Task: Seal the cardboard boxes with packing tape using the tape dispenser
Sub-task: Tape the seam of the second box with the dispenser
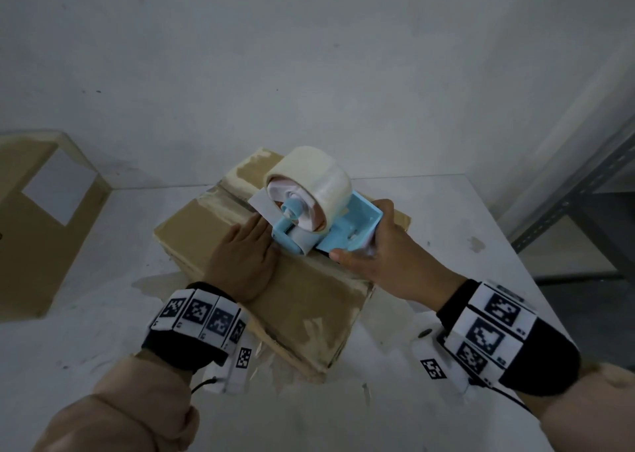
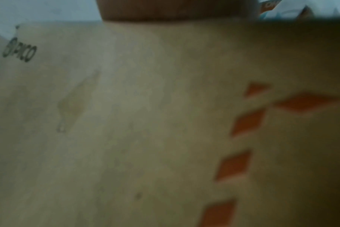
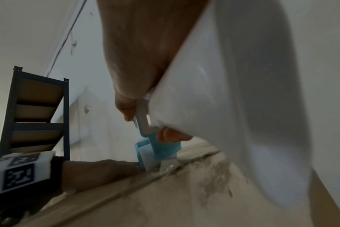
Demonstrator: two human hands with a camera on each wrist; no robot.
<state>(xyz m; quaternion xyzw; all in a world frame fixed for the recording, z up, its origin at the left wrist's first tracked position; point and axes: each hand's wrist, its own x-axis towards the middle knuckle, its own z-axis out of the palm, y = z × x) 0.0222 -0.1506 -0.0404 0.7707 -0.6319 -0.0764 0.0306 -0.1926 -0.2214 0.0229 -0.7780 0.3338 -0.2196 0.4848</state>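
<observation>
A worn brown cardboard box point(image 1: 309, 300) with closed flaps lies on the white table point(image 1: 446, 211). My left hand point(image 1: 245, 262) lies flat on its top, fingers straight, beside the middle seam. My right hand point(image 1: 374, 255) grips the handle of a light-blue tape dispenser point(image 1: 330, 231) carrying a large roll of clear tape point(image 1: 312, 183). The dispenser's front roller sits on the box top at the seam, just right of my left fingers. In the right wrist view the blue dispenser point(image 3: 157, 147) meets the box point(image 3: 165, 199) near my left hand point(image 3: 99, 172). The left wrist view shows only blurred cardboard point(image 2: 145, 122).
A second, taller cardboard box point(image 1: 41, 217) with a white label stands at the left. A dark metal shelf rack point(image 1: 584, 204) stands to the right of the table, also seen as the rack point(image 3: 37, 113). A white wall rises behind the table.
</observation>
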